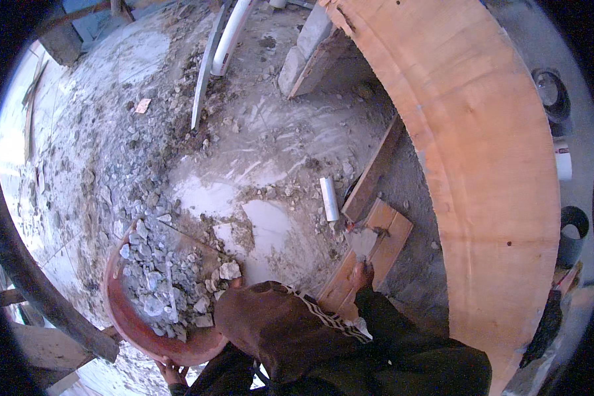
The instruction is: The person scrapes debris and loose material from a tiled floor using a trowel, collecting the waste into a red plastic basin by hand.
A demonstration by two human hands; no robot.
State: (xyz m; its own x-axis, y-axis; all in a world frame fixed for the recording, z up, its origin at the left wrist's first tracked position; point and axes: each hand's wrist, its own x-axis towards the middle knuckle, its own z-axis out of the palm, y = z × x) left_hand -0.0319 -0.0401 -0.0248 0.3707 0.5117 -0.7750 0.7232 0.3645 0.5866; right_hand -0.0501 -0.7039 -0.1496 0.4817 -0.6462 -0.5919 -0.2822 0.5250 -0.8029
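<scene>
The grey floor point(270, 125) is coated with dust and strewn with rubble point(155, 142), through which paler, smoother patches point(204, 195) are exposed. The right side is spanned by a broad wooden board point(488, 165), bent into an arc by the lens. The far left is washed out by white light point(13, 142). At the upper left, blurred near the dark rim, a bluish surface point(102, 25) is seen, possibly a wall.
</scene>
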